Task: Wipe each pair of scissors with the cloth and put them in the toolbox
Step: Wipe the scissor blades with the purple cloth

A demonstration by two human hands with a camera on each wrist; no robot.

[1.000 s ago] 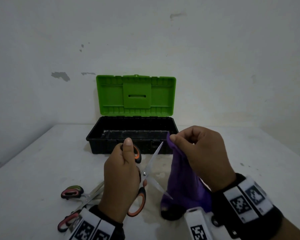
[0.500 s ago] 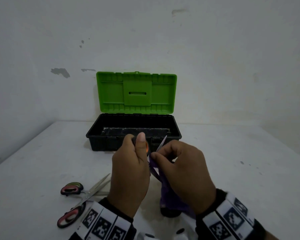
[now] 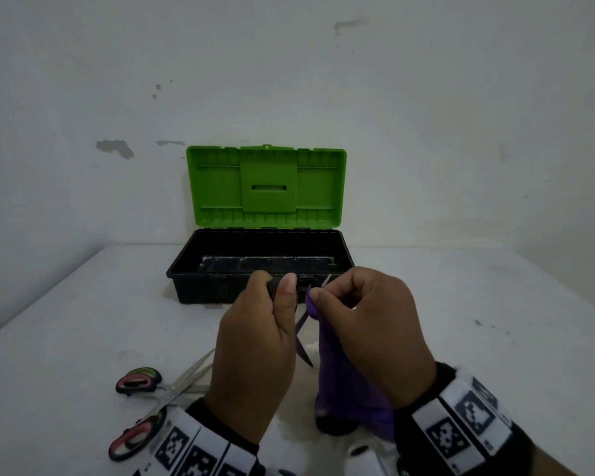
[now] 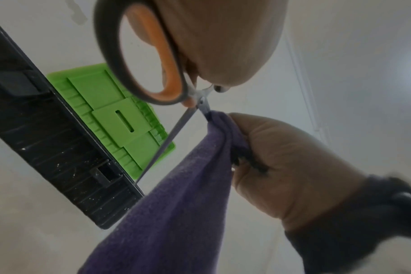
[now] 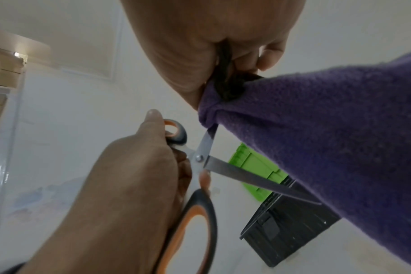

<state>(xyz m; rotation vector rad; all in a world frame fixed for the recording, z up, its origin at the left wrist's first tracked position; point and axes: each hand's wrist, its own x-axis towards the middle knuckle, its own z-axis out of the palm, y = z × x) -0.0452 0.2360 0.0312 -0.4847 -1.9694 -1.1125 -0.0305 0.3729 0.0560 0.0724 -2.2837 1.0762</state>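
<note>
My left hand (image 3: 255,338) grips the black-and-orange scissors (image 4: 153,70) by the handles, blades spread apart, just in front of the toolbox. My right hand (image 3: 368,334) pinches the purple cloth (image 3: 344,383) around one blade near the pivot; the rest of the cloth hangs down to the table. The second blade (image 5: 253,178) points free. In the right wrist view the scissors (image 5: 200,157) and the cloth (image 5: 329,139) show close up. The toolbox (image 3: 186,269) stands at the back, black tub, green lid (image 3: 265,187) up.
Another pair of scissors (image 3: 141,407) with red-and-green handles lies on the white table (image 3: 478,338) at the front left, by my left wrist. A wall stands right behind the toolbox. A small dark object (image 3: 334,426) sits under the hanging cloth.
My right hand brought the cloth leftward from a raised position onto one scissor blade and now pinches it there. Both hands sit closer together.
</note>
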